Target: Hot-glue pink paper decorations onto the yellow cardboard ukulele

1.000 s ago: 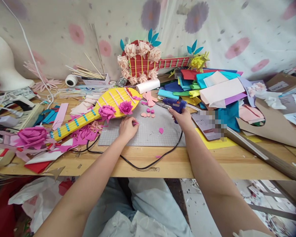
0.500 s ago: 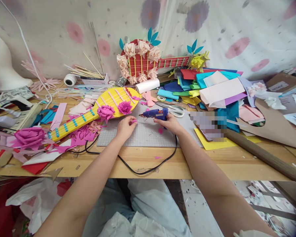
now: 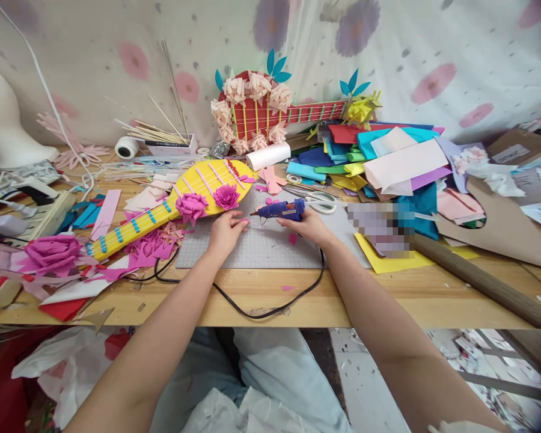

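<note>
My right hand (image 3: 310, 226) is wrapped round the handle of a blue hot glue gun (image 3: 279, 210), its nozzle aimed left. Just left of the nozzle, my left hand (image 3: 226, 232) pinches a small pink paper piece (image 3: 244, 221), mostly covered by the fingers. Both hands are above a grey cutting mat (image 3: 270, 255). A yellow paper-covered lute-shaped instrument (image 3: 198, 174) lies behind my left hand. It carries a magenta paper flower (image 3: 192, 207) and another magenta flower (image 3: 226, 196), with pink strips and strings on its body.
A black cord (image 3: 252, 316) loops over the table's front edge. Scissors (image 3: 325, 207) lie behind my right hand. A red guitar-like instrument (image 3: 261, 114) with pale roses stands at the back. Coloured papers (image 3: 401, 168) pile up at right, near a wooden pole (image 3: 487, 279). Magenta scraps (image 3: 151, 246) lie at left.
The glue gun and my left hand have moved slightly left. The pink paper piece shows less between the left fingers now. The instruments have not been moved.
</note>
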Demonstrator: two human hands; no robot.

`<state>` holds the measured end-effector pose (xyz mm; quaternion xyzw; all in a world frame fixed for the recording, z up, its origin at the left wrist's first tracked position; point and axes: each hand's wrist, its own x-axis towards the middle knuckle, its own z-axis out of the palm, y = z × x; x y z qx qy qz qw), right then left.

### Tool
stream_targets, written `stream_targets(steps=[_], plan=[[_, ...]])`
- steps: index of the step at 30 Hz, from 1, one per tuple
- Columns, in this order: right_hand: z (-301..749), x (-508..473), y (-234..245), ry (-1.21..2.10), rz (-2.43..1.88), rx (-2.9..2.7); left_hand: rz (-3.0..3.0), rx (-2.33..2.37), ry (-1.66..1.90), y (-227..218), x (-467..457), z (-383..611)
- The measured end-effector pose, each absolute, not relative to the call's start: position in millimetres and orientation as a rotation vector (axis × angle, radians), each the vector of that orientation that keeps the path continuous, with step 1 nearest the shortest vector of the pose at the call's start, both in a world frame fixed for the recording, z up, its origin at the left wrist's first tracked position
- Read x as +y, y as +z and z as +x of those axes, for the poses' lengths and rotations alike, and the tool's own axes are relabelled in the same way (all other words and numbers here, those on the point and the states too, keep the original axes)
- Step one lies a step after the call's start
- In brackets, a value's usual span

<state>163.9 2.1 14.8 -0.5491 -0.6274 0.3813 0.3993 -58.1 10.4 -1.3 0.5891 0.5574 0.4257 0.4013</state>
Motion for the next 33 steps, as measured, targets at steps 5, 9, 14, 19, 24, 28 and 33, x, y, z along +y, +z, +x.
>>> stream_targets(steps=[5,9,14,19,24,28,33], plan=[[151,1,21,1.02,-1.364,-1.386,1.587,1.429,1.048,-3,6,-55],[128,0,26,1.143,-1.224,-1.317,1.598,1.429,1.04,0,1,-49],[111,5,21,1.16,-1.257,-1.31,1.472,1.308,1.083,-2,3,-44],[109,11,12,1.145,-1.3,-1.303,1.46,1.292,1.101,-3,6,-43],[110,12,7,1.073,-1.362,-1.303,1.434,1.244,1.11,0,4,-43],[112,12,8,1.05,-1.388,-1.284,1.353,1.221,1.105,2,4,-45],[114,12,8,1.019,-1.414,-1.295,1.331,1.272,1.092,1,5,-47]])
